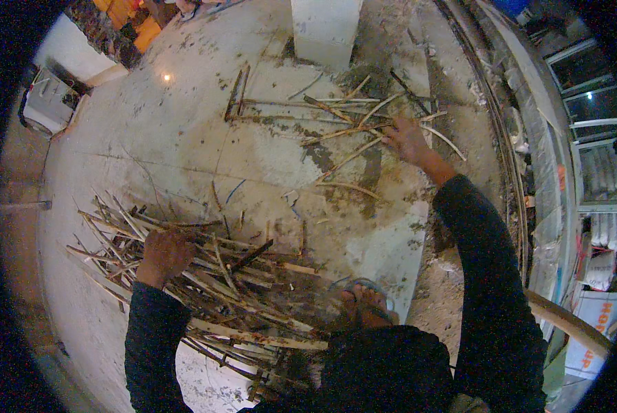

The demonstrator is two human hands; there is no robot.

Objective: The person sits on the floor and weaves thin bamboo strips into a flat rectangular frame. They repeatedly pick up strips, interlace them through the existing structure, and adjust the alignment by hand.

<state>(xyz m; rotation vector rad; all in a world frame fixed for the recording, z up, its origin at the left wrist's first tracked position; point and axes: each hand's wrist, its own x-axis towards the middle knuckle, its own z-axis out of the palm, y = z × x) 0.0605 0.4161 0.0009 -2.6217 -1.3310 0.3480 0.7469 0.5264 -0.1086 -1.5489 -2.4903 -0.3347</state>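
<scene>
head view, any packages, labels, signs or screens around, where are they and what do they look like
White sack: lower right edge, beside the wooden handle; bulging woven bag, white with red print.
Stacked white sacks: right edge, above the first one; pale rolled bundles.
Grey-white box: upper left on the floor; boxy with a pale face, too blurred to tell whether it bears a label.
No signs or screens visible.

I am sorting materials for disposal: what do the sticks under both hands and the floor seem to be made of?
The bundle of sticks and the scattered sticks look like rough split wood: pale, splintered, unpainted. The floor seems bare concrete: grey, matt, stained, with scored lines.
</scene>
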